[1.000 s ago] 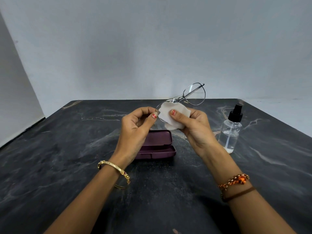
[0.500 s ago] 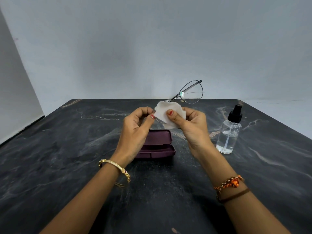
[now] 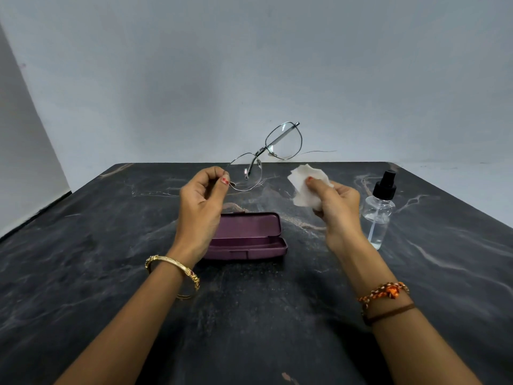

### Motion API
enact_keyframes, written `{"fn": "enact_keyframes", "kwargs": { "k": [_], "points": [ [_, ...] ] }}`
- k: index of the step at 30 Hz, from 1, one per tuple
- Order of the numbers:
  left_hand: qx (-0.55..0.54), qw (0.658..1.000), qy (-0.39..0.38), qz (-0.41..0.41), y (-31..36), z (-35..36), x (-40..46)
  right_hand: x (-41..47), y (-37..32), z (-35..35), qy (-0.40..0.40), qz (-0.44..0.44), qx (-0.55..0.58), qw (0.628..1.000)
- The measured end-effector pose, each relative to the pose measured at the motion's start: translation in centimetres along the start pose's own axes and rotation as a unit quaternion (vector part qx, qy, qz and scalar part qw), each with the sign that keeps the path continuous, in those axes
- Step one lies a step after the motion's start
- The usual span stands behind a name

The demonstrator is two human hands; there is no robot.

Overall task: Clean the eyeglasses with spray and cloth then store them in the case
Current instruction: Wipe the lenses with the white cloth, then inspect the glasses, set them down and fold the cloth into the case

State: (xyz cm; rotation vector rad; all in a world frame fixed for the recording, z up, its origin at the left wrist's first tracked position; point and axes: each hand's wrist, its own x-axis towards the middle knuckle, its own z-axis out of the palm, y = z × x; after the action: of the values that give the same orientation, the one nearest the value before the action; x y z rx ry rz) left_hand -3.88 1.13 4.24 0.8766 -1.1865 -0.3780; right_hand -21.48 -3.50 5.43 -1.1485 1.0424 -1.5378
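Thin metal-framed eyeglasses (image 3: pixel 261 158) hang in the air above the table's far half, tilted up to the right. My left hand (image 3: pixel 202 201) pinches the outer rim of the nearer lens. A crumpled white cloth (image 3: pixel 304 187) is gripped in my right hand (image 3: pixel 337 209), apart from the glasses and to their right. The purple case (image 3: pixel 249 236) lies open on the table below and between my hands, partly hidden by my left wrist. The clear spray bottle (image 3: pixel 379 215) with a black nozzle stands upright just right of my right hand.
The dark marbled table (image 3: pixel 249 315) spans the view, its far edge close to a pale wall. A wall also runs along the left side. Bracelets circle both wrists.
My right hand has pulled the cloth off the lens and moved right. The glasses now hang from my left hand alone, with both lenses uncovered.
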Motion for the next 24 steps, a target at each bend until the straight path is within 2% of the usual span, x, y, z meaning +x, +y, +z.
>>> {"fn": "enact_keyframes", "kwargs": {
  "k": [3,8,13,17,24],
  "points": [
    [0.017,1.0,0.01,-0.002,-0.4,-0.1,0.0,0.7,0.6,-0.7,0.034,-0.003,-0.067,0.997],
    [0.031,0.999,0.022,-0.01,-0.6,0.0,-0.1,1.5,2.0,-1.5,0.023,-0.004,-0.212,0.977],
    [0.045,0.999,0.018,-0.009,-0.7,0.0,-0.2,1.8,2.6,-1.6,0.019,-0.006,-0.272,0.962],
    [0.055,0.998,0.015,-0.006,-0.7,0.0,-0.3,1.8,3.1,-1.9,0.0,-0.046,-0.413,0.909],
    [0.056,0.998,0.018,-0.006,-0.8,-0.1,-0.2,1.3,3.3,-2.1,-0.015,-0.081,-0.533,0.842]
  ]
}}
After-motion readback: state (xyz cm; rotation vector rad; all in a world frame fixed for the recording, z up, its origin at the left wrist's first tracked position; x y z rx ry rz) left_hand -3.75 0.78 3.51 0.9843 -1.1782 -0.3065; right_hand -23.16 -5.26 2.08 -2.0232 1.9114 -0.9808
